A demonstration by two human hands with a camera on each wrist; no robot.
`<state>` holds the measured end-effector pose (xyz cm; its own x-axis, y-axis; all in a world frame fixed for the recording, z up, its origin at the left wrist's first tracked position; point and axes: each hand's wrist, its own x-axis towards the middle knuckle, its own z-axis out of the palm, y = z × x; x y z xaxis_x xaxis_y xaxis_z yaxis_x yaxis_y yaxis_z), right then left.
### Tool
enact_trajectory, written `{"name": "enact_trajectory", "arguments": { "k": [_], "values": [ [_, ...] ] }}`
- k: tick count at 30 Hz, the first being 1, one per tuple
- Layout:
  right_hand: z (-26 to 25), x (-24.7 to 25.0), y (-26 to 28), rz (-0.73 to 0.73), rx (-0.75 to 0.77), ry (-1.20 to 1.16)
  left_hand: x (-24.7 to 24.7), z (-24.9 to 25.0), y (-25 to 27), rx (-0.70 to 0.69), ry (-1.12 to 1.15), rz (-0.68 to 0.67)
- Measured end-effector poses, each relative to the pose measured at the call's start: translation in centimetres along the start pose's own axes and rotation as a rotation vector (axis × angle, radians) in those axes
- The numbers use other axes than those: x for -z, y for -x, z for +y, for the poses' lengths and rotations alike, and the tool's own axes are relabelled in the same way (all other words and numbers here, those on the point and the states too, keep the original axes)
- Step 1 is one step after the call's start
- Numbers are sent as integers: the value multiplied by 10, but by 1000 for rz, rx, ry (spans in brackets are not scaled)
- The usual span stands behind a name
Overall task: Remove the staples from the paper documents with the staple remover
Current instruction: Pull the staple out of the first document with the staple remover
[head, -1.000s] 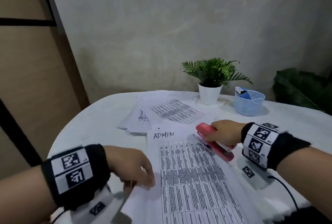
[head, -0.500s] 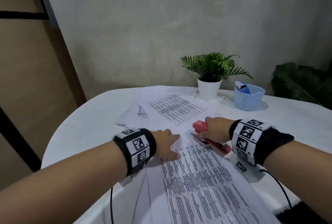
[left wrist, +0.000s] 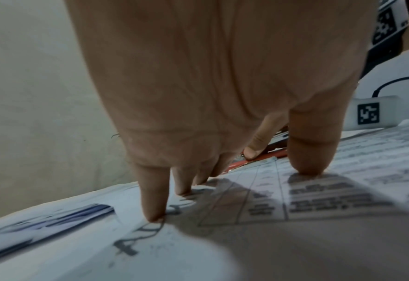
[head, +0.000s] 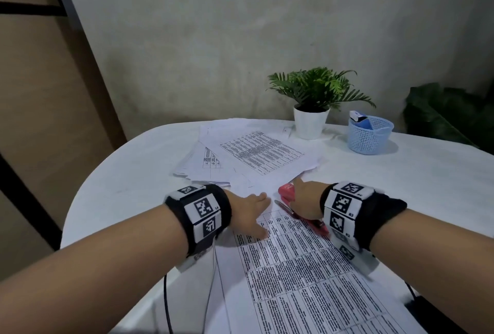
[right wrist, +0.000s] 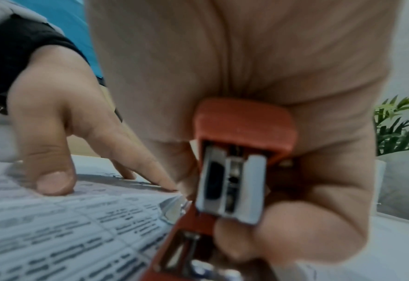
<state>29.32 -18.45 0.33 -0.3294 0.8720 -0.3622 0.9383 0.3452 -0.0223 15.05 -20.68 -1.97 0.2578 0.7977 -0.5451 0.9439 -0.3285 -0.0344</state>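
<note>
Red staple remover point(head: 287, 194) gripped in right hand point(head: 307, 201), at twelve o'clock of printed document point(head: 302, 266) on white table point(head: 133, 173). Left hand point(left wrist: 210, 85) spread flat, fingertips point(left wrist: 154, 214) pressing paper. From right wrist: fingers point(right wrist: 283, 228) curled round remover, metal tip point(right wrist: 172, 209) touching sheet.

We note a stained grey plaster wall point(head: 240, 39), a brown panel point(head: 40, 119) at left, and a white rounded table point(head: 427, 173).
</note>
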Motion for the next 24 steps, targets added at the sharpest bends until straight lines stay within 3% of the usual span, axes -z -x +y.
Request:
{"name": "enact_trajectory", "arguments": {
  "k": [11,24],
  "values": [
    [-8,-7,-17,33,68,194,-5,-4,-6,-10,-17,-81],
    [18,-4,-47,65,133,45,-4,-7,-8,-7,-4,-127]
  ]
}}
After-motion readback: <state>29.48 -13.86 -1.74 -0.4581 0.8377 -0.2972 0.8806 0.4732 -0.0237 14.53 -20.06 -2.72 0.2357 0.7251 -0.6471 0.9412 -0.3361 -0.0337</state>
